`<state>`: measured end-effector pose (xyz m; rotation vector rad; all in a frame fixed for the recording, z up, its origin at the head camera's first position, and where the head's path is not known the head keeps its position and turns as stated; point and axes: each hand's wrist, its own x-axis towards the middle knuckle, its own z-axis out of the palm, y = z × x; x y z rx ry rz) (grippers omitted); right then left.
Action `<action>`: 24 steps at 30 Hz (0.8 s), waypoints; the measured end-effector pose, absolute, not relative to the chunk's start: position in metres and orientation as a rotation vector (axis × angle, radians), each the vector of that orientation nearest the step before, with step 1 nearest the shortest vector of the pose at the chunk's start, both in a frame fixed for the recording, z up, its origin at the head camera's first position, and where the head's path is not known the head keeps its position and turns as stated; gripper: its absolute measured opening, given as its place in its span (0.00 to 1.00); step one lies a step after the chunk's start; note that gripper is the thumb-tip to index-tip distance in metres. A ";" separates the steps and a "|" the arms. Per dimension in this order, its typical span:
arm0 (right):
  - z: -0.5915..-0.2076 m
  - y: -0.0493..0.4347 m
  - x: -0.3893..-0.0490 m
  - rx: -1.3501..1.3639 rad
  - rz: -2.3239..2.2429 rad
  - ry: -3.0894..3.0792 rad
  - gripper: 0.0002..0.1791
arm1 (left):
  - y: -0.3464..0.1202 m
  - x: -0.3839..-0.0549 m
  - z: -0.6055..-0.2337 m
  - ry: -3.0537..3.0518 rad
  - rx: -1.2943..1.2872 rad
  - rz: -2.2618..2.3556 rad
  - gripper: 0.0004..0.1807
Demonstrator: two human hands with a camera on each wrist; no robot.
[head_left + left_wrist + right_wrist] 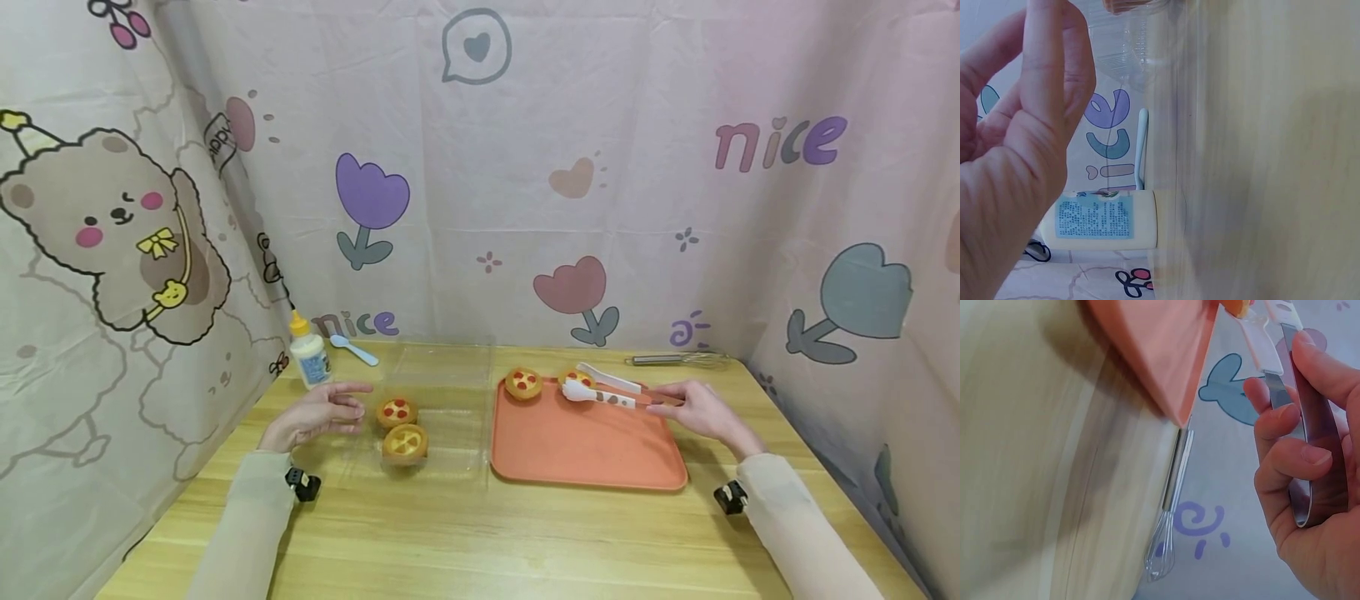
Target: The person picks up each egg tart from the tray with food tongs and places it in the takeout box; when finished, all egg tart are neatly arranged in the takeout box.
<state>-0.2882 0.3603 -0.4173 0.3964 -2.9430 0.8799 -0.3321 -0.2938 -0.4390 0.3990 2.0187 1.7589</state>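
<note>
My right hand grips a pair of food tongs with white, spotted tips and metal arms; the bent metal end lies in the palm in the right wrist view. The tips straddle a small round tart with red dots at the back of the orange tray; whether they squeeze it I cannot tell. A similar tart sits at the tray's back left corner. My left hand holds nothing, its fingers loosely bent beside a clear plastic box. Inside that box are a red-dotted tart and a yellow-topped tart.
Behind the left hand stands a white bottle with a yellow cap, and a pale blue spoon lies by it. A wire whisk lies at the table's back right. Printed curtains hang beyond the wooden table.
</note>
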 end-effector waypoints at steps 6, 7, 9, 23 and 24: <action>-0.413 0.348 -0.289 0.405 0.881 -2.949 0.32 | -0.294 -0.333 -0.440 2.013 0.412 1.766 0.34; -0.412 0.346 -0.288 0.410 0.876 -2.949 0.32 | -0.294 -0.333 -0.440 2.014 0.410 1.768 0.34; -0.411 0.342 -0.288 0.423 0.879 -2.948 0.31 | -0.294 -0.333 -0.441 2.016 0.409 1.768 0.34; -0.404 0.321 -0.288 0.485 1.032 -2.948 0.28 | -0.293 -0.334 -0.441 2.015 0.420 1.767 0.37; -0.403 0.319 -0.288 0.495 1.050 -2.950 0.27 | -0.294 -0.334 -0.441 2.015 0.418 1.768 0.37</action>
